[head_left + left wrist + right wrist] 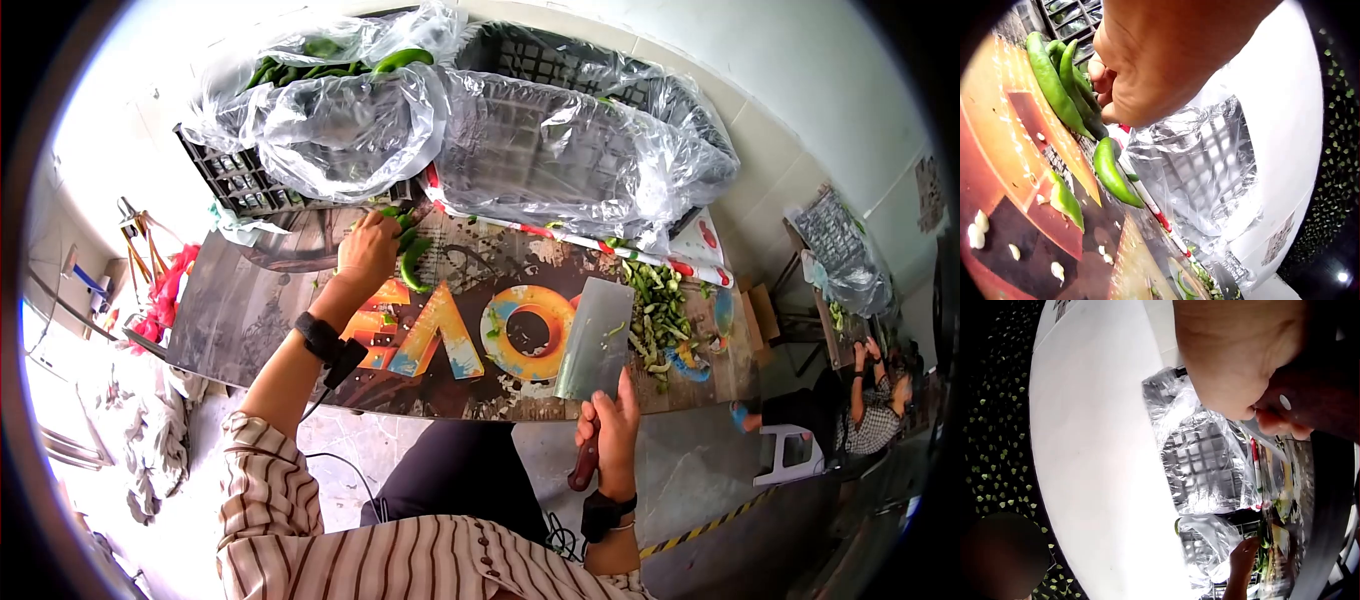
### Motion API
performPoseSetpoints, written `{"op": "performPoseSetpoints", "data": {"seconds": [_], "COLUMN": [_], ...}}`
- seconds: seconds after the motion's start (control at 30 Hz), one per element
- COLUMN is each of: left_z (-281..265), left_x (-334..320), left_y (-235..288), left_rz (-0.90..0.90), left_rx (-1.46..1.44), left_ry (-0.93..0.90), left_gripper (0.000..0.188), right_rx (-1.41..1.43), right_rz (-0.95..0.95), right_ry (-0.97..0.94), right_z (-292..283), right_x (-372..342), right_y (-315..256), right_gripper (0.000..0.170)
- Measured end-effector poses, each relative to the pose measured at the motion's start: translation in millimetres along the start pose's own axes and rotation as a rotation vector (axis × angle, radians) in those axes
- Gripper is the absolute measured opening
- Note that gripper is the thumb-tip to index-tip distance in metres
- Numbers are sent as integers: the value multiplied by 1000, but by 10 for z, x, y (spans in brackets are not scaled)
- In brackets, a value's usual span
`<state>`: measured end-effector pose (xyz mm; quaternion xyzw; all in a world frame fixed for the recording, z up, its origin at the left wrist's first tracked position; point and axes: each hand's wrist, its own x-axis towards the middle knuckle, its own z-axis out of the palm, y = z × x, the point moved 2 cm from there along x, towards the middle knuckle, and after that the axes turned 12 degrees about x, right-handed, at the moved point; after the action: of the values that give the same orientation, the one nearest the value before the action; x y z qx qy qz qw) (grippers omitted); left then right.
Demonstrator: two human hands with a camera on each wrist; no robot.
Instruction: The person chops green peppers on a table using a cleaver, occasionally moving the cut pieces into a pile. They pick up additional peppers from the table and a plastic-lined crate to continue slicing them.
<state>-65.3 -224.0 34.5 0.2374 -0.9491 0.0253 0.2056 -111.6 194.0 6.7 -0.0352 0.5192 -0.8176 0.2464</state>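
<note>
My right hand [612, 428] grips the dark red handle [584, 462] of a cleaver, its broad blade [597, 340] tilted up over the table's right half. In the right wrist view that hand [1241, 362] is curled round the handle. At the table's back, below the left crate, my left hand [370, 248] has its fingers curled at a small group of green peppers [1060, 90]. Thumb and fingers of the left hand [1154, 69] meet the peppers' far side, partly hidden. One curved pepper [412, 264] lies beside the hand; another pepper [1113, 175] lies apart.
Two plastic-lined crates stand along the back; the left crate [225, 172] holds green peppers, the right lining [540, 140] shows none. Cut pepper pieces [655, 310] heap at the table's right. Seeds and a pepper scrap [1066, 203] lie on the tabletop. Another person [870, 400] sits far right.
</note>
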Motion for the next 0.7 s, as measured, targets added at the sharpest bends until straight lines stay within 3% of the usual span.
{"op": "performPoseSetpoints", "data": {"seconds": [0.23,0.47,0.7], "left_z": [53,192,242], "left_x": [61,175,189], "left_y": [-152,-294,-340], "left_rz": [-138,-51,-92], "left_rx": [-61,-44,-144], "left_ry": [-23,-101,-60], "left_gripper": [30,27,36], "right_rx": [30,79,108], "right_rz": [13,4,5], "right_ry": [11,16,-77], "right_z": [-10,-24,3], "right_x": [-18,-14,12], "right_y": [30,75,21], "right_gripper": [69,65,57]}}
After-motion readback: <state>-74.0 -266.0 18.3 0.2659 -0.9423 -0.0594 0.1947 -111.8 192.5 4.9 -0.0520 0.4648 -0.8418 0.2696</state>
